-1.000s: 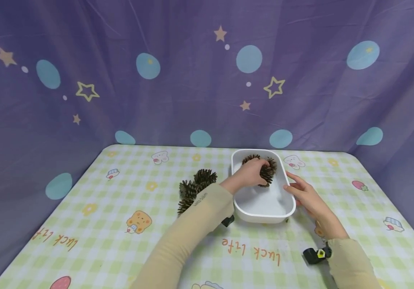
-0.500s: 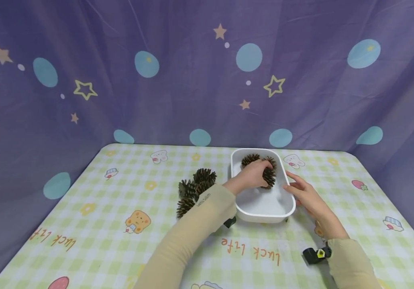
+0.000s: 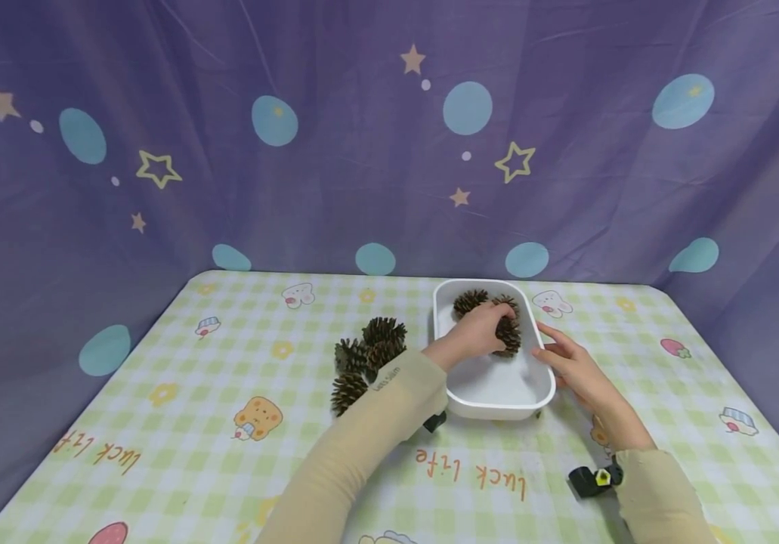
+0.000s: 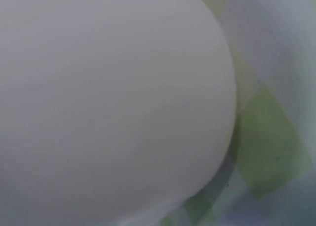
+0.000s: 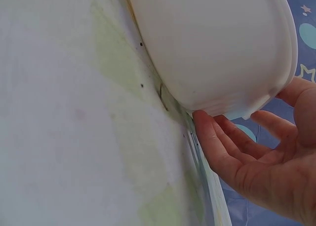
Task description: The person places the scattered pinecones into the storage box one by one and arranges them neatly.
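Observation:
A white rectangular box (image 3: 498, 412) with rounded corners stands right of the table's middle. My left hand (image 3: 476, 330) reaches in over its left side and grips a brown pine cone (image 3: 510, 341), with the fingers curled over it. Another pine cone (image 3: 469, 301) lies at the box's far left corner, and one more (image 3: 506, 302) shows partly behind the left fingers. The right hand (image 3: 576, 370) holds the box's right side, thumb at the rim. In the right wrist view, fingers (image 5: 210, 137) touch the outer wall low down. Only the box's wall (image 4: 113, 97) fills the left wrist view.
Several pine cones (image 3: 385, 332) sit in a cluster left of the box, partly behind the left sleeve (image 3: 355, 453). A green-checked cloth (image 3: 178, 446) covers the table. Behind it hangs a purple curtain (image 3: 362, 189). Dark crumbs (image 5: 142, 85) lie by the box.
My left hand has shifted slightly nearer and to the right inside the box, and the pine cone it grips has come along. The right hand and the box stay in place.

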